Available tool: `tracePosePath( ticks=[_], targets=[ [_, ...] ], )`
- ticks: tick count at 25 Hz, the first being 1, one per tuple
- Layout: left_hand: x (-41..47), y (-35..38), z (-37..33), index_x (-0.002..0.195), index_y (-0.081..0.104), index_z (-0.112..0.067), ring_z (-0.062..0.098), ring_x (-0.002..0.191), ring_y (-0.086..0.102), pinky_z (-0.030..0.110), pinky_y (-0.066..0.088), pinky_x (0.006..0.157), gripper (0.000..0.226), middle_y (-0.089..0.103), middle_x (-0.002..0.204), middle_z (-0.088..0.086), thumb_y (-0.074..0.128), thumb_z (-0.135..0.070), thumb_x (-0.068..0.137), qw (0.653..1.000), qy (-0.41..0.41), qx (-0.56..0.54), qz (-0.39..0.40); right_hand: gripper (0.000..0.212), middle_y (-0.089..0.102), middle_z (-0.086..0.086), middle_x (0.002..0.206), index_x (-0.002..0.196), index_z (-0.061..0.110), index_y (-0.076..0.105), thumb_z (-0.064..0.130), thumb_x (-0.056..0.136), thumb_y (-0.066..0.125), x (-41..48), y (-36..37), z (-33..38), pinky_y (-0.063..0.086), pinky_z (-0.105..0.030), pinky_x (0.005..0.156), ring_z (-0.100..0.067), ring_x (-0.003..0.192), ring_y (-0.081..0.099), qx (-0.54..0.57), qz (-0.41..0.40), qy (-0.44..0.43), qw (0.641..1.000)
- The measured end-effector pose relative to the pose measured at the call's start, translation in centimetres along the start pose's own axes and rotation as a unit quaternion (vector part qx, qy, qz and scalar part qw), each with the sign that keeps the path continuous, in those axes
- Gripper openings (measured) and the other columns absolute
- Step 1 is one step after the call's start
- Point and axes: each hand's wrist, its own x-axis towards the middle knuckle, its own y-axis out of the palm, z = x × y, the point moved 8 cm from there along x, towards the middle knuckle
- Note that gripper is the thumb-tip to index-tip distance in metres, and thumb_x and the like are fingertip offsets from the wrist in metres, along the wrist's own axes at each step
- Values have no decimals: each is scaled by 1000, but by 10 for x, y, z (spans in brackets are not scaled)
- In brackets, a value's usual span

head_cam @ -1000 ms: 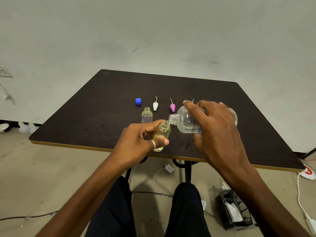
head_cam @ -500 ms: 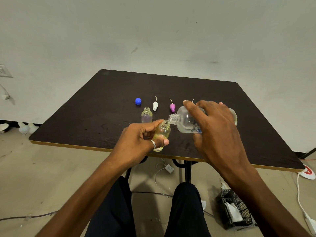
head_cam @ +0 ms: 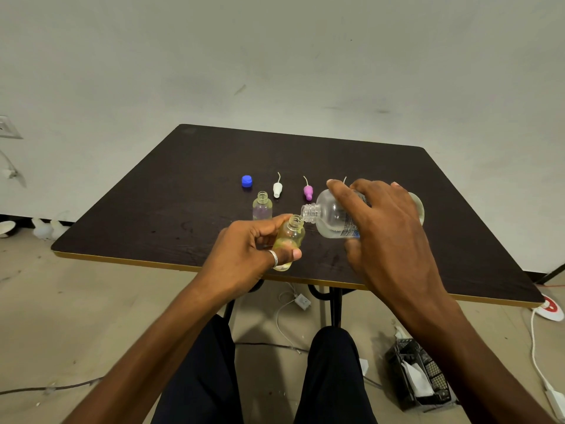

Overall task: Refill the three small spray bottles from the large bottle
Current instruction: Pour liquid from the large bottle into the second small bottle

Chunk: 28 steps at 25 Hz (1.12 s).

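Left grip (head_cam: pixel 244 255) pinches the light, probably slippery small bottle (head_cam: pixel 290 235) mid-body; right grip (head_cam: pixel 388 234) clasps the tilted large bottle (head_cam: pixel 328 218).

The large bottle (head_cam: pixel 328 215) has a white label (head_cam: pixel 350 228) with blue print on it. The letters are too small and blurry to read.

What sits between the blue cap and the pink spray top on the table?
A white spray top, touching neither, shown in the head view.
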Motion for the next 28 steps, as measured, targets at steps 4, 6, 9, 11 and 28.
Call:
tracePosePath(
  ticks=[4,6,9,11,28],
  targets=[
    [0,0,-1,127,68,-27,-10,104,65,8,50,88,51,73,109,-21,82,-20,79,1000,-1,1,0,78,61,-18,123,136,15,53,9,65,83,0,1,0,35,-55,105,-38,115,55,0,0,0,1000],
    [0,0,-1,128,67,-28,-10,105,65,10,50,90,52,73,111,-21,82,-21,79,1000,-2,3,2,78,60,-18,123,136,16,52,10,65,84,0,2,0,35,-55,105,-38,115,55,1,1,0,1000],
    [0,0,0,128,67,-30,-11,104,64,6,48,86,52,73,111,-22,82,-22,78,1000,-2,4,3,79,61,-18,123,136,16,52,11,64,84,0,3,-1,35,-55,105,-38,115,55,-4,0,-2,1000],
    [0,0,0,127,67,-30,-12,104,64,3,47,82,52,72,111,-23,82,-22,78,1000,-2,6,1,80,61,-18,122,137,16,52,10,64,84,0,2,-1,35,-55,105,-38,115,55,-4,-2,-3,1000],
    [0,0,1,128,67,-28,-10,105,65,4,47,84,52,72,113,-21,83,-20,78,1000,-1,2,1,79,61,-19,121,136,14,53,8,63,84,0,2,0,37,-57,103,-40,113,56,0,-10,-5,1000]
  ],
)
